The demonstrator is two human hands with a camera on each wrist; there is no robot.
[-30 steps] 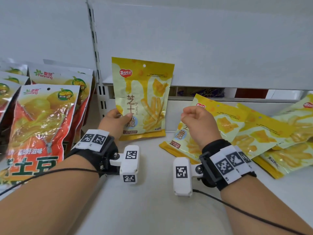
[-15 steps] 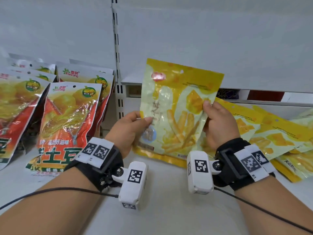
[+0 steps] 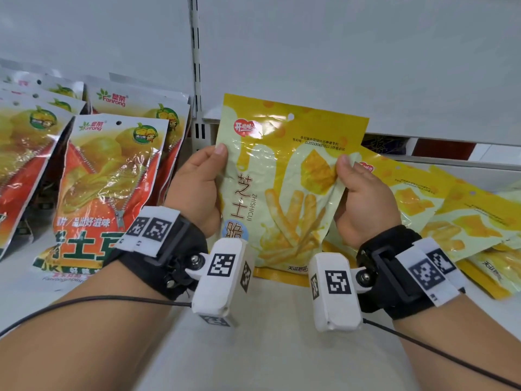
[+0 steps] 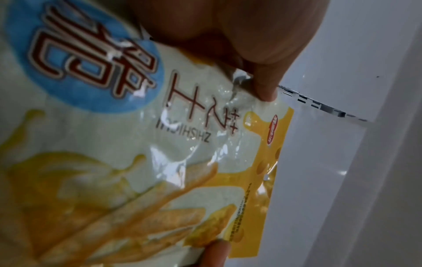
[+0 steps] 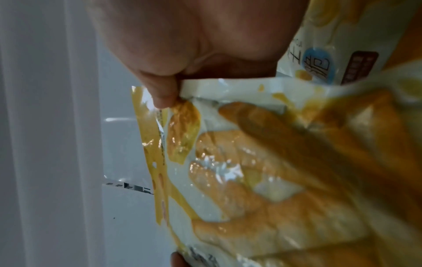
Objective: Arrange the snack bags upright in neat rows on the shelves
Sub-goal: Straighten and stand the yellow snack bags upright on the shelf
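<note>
Yellow cheese-stick bag [image 3: 284, 176], a second ago held by left hand [image 3: 197, 187] alone, is now pinched at both side edges; right hand [image 3: 363, 198] has been added. Bag is held upright just right of the shelf upright [image 3: 194, 66], ready for squaring.

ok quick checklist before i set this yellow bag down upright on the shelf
1. Both hands gripping: ok. The left hand and right hand each pinch a side edge of the yellow bag.
2. Bag orientation: ok, top edge up, print facing the camera.
3. Bag standing on the shelf: cannot tell, its bottom edge is partly hidden by the wrist cameras.
4. Room on the left: ok, the orange bags stand apart.
5. Right side tidy: not ok, the other yellow bags lie slumped and overlapping.
</note>
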